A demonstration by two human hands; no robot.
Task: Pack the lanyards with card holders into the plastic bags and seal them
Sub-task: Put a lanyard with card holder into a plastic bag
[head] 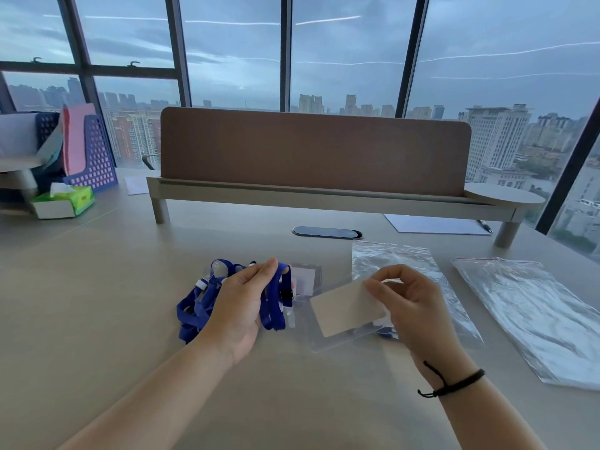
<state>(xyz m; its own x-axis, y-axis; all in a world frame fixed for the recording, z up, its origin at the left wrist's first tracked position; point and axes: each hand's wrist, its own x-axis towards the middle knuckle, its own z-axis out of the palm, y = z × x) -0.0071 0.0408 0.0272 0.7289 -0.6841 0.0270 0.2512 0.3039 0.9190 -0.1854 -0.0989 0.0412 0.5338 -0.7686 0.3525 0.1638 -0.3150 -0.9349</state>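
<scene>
Two bare forearms reach up from the bottom edge of the frame, the right one wearing a black cord bracelet [451, 381] at the wrist. Left of centre, the left hand [242, 306] is turned palm up with its fingers curled round a tangled bundle of blue lanyards [198, 306], whose straps drape over the palm and spill onto the pale bench [97, 303] to the lower left of the hand. Right of centre, the right hand [412, 310] pinches a pale card holder [345, 308] between thumb and fingertips, holding it tilted just above a clear plastic sleeve lying flat on the bench. Behind that hand a clear plastic bag [393, 258] lies flat, and a second plastic bag [532, 316] lies well apart at the right of the frame. Further up, a long shelf riser [318, 190] with a brown back panel spans the middle; a sheet of paper [431, 224] and a pen sit under its right end. At the upper left stand a green tissue pack [69, 203] and a purple file rack [94, 157]. Large windows behind show city buildings.
</scene>
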